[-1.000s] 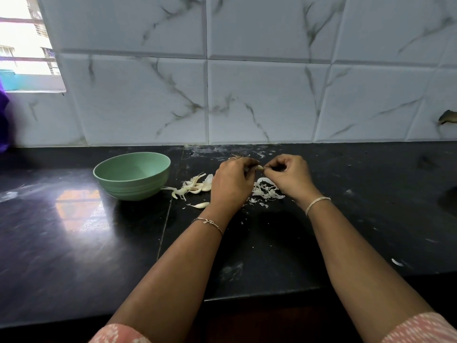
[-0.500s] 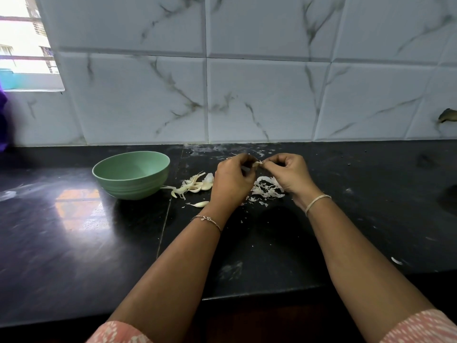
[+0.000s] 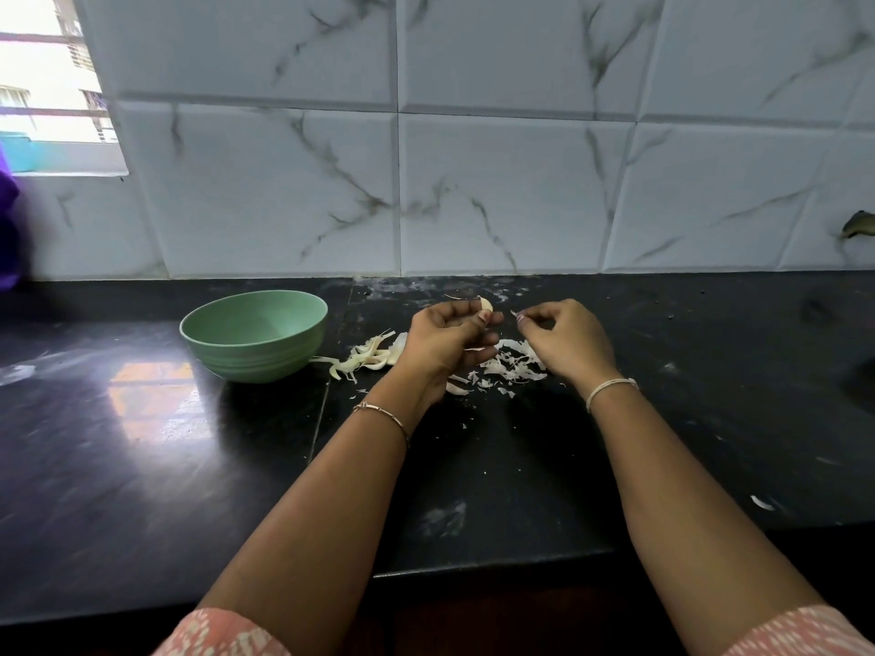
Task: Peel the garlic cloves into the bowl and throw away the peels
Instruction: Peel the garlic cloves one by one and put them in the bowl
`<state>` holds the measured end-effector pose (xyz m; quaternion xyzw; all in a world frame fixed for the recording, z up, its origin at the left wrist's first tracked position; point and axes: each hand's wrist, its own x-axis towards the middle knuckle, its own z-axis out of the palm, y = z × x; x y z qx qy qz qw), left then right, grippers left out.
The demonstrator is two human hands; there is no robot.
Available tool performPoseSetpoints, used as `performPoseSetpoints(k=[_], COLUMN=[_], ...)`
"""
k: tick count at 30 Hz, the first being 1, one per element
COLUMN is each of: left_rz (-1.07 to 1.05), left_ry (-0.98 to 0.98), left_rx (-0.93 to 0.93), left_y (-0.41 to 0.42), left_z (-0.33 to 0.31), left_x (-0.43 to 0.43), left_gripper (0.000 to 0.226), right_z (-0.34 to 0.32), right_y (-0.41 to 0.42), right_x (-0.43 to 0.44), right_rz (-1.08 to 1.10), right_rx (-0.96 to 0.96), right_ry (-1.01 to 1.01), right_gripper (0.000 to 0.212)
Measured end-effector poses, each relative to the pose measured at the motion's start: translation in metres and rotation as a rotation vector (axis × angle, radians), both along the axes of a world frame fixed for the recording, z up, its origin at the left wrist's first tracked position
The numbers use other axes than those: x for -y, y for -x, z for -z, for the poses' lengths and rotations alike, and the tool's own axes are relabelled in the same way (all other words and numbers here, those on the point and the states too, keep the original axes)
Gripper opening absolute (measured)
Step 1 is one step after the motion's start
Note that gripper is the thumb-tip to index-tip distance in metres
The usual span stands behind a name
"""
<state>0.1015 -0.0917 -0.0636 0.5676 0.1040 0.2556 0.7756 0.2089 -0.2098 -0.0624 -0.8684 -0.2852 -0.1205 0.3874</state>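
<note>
The fingers of the left hand [image 3: 450, 345] curl round a garlic clove [image 3: 486, 304], while those of the right hand [image 3: 566, 338] pinch a sliver of peel [image 3: 515, 314] just beside it. Loose peels [image 3: 513, 366] lie on the black desk [image 3: 521, 466] beneath both hands, with the green bowl [image 3: 255, 359] standing to their left.

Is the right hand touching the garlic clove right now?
Apart. The head view shows dark counter between the right hand, pinching a peel scrap, and the garlic clove in the left hand.
</note>
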Motion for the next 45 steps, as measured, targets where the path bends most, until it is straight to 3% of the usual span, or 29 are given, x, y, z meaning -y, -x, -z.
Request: performPoseSetpoints(k=[5, 8, 10, 12, 15, 20, 30, 36, 40, 45], left_rz=[0.073, 0.088, 0.090, 0.094, 0.102, 0.052, 0.002, 0.005, 0.015, 0.019], left_ry=[0.101, 0.117, 0.124, 0.131, 0.141, 0.108, 0.058, 0.075, 0.084, 0.085], left_rx=[-0.018, -0.036, -0.047, -0.055, -0.060, -0.091, -0.128, -0.135, -0.138, -0.146], left_y=[0.001, 0.002, 0.002, 0.002, 0.002, 0.002, 0.003, 0.005, 0.005, 0.005], left_z=[-0.001, -0.002, -0.002, -0.002, -0.001, 0.000, -0.001, -0.004, -0.005, -0.005], left_x=[-0.001, -0.001, 0.000, 0.000, -0.001, 0.000, -0.002, -0.002, -0.002, -0.002], left_gripper=[0.009, 0.016, 0.019, 0.017, 0.011, 0.005, 0.006, 0.020, 0.002, 0.002], right_z=[0.000, 0.000, 0.001, 0.004, 0.005, -0.004, -0.004, -0.005, -0.005, -0.006], right_y=[0.002, 0.003, -0.001, -0.004, -0.006, 0.007, 0.011, 0.012, 0.013, 0.014], right_x=[0.002, 0.002, 0.002, 0.000, -0.004, -0.006, -0.004, -0.003, -0.003, -0.003], right_rz=[0.013, 0.004, -0.036, -0.091, -0.131, -0.373, -0.441, -0.472, -0.486, -0.485], right_rx=[0.054, 0.051, 0.070, 0.081, 0.092, -0.146, -0.200, -0.306, -0.348, -0.386], right_ry=[0.078, 0.037, 0.003, -0.027, -0.090, -0.420, -0.444, -0.515, -0.532, -0.531], right_gripper=[0.013, 0.024, 0.021, 0.012, 0.023, 0.016, 0.009, 0.007, 0.007, 0.007])
